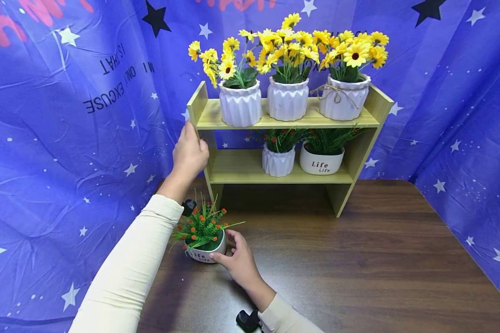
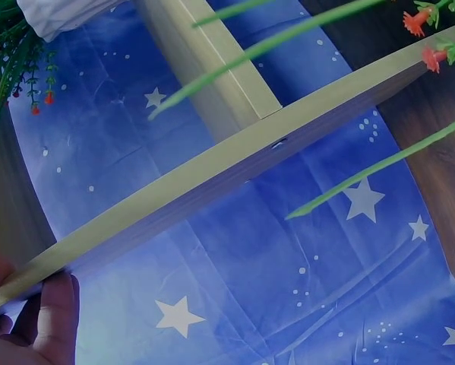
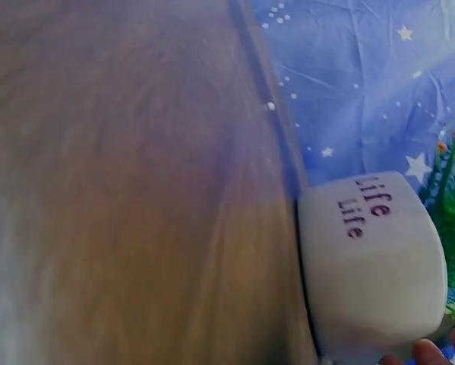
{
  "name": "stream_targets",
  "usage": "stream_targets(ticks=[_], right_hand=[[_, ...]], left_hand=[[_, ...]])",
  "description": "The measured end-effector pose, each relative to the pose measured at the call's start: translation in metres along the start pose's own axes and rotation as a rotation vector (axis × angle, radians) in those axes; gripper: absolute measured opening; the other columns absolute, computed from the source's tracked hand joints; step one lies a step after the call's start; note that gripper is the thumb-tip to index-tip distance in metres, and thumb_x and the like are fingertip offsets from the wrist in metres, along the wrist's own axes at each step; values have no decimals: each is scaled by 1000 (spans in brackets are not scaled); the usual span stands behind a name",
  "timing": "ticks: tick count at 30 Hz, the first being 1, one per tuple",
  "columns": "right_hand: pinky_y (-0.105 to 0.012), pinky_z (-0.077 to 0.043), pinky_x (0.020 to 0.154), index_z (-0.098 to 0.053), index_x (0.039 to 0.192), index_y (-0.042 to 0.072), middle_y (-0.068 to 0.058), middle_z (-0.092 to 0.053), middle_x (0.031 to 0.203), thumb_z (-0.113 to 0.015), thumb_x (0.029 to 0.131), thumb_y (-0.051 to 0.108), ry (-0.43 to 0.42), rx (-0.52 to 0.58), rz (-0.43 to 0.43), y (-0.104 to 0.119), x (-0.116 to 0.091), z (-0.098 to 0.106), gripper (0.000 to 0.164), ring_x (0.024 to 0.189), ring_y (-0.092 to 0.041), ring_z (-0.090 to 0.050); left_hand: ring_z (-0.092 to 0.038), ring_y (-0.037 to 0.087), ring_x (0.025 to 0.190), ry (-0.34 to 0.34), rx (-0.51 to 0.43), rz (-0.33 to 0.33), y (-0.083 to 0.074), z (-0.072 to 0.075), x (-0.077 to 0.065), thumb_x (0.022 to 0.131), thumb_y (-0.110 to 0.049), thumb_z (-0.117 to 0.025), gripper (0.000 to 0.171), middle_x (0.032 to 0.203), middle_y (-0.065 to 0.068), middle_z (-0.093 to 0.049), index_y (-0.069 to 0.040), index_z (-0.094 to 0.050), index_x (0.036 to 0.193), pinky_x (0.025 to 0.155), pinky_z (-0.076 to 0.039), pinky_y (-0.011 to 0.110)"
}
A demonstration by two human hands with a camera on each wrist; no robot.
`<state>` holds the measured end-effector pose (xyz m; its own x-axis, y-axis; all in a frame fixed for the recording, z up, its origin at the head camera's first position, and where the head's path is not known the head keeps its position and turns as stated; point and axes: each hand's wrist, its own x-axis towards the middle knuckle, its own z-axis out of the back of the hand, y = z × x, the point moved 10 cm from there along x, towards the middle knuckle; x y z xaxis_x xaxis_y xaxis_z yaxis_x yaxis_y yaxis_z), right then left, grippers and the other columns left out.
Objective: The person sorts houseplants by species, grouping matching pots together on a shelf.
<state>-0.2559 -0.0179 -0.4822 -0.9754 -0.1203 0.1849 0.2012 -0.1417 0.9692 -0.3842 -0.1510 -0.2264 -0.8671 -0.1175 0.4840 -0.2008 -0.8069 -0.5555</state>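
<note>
My left hand (image 1: 190,150) grips the left side panel of a light wooden shelf (image 1: 283,178) just below its upper board. In the left wrist view, thumb and fingers (image 2: 58,315) lie on either side of the panel's edge. Low on the table's left, my right hand (image 1: 240,260) holds a potted plant (image 1: 203,255) by its right side, thumb at the front and fingers behind. The pot is white with "Life" lettering and carries green foliage with small red flowers. In the right wrist view the pot (image 3: 371,274) appears tipped sideways, fingertips (image 3: 427,351) beside its rim.
Three white pots of yellow flowers (image 1: 288,99) stand on the upper board. A ridged white pot (image 1: 278,162) and another "Life" pot (image 1: 321,163) share the lower board. A brown wooden table (image 1: 358,259) lies beneath, with a blue star-patterned cloth (image 1: 108,162) around it.
</note>
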Motion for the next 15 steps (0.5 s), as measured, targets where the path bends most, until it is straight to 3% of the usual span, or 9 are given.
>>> stream_targets(ticks=[6,15], right_hand=[[-45,-48,94,-55,129,1,-9,-58,122,-88,73,22,-33,-38,5,-2,3,-8,68,113,-26,-55],[-43,-42,101,-52,131,0,-10,-58,124,-90,69,25,-60,-133,41,-5,8,-14,77,117,-27,-53]], left_hand=[[-54,49,118,-12,-1,-15,-2,1,0,92,-9,-50,60,137,22,-51,-2,-32,149,92,-42,63],[-54,49,119,-7,-1,-12,0,1,-1,93,-9,-51,61,138,22,-50,-1,-31,150,92,-43,62]])
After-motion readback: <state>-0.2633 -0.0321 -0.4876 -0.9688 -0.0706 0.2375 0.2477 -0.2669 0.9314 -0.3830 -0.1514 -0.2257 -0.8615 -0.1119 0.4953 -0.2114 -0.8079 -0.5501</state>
